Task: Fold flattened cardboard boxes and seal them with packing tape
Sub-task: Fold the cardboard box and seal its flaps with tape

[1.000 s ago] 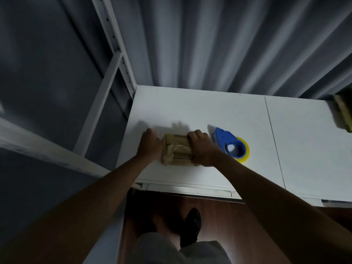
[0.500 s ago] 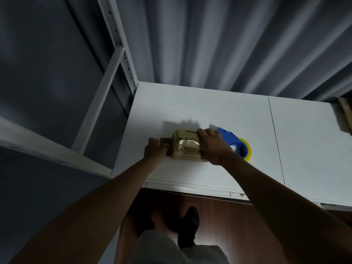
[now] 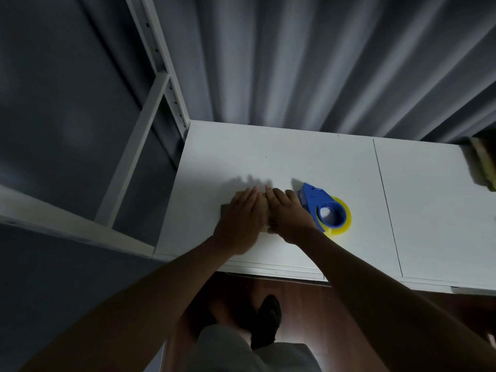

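A: What occupies the near-left part of the counter (image 3: 295,157)?
B: Both hands lie flat, side by side, on a small cardboard box (image 3: 266,210); the left hand (image 3: 241,218) and right hand (image 3: 288,213) cover nearly all of it.

A: What bounds them on the right?
B: A blue tape dispenser (image 3: 320,206) with a yellow roll, just beside the right hand.

A: And the open surface?
B: A bare white strip runs behind the hands up to the curtain (image 3: 295,63). Right of the dispenser, bare surface extends to a stack of cardboard (image 3: 484,167) at the far right edge.

A: The left side?
B: A white shelf frame (image 3: 161,84) stands against the counter's left edge.
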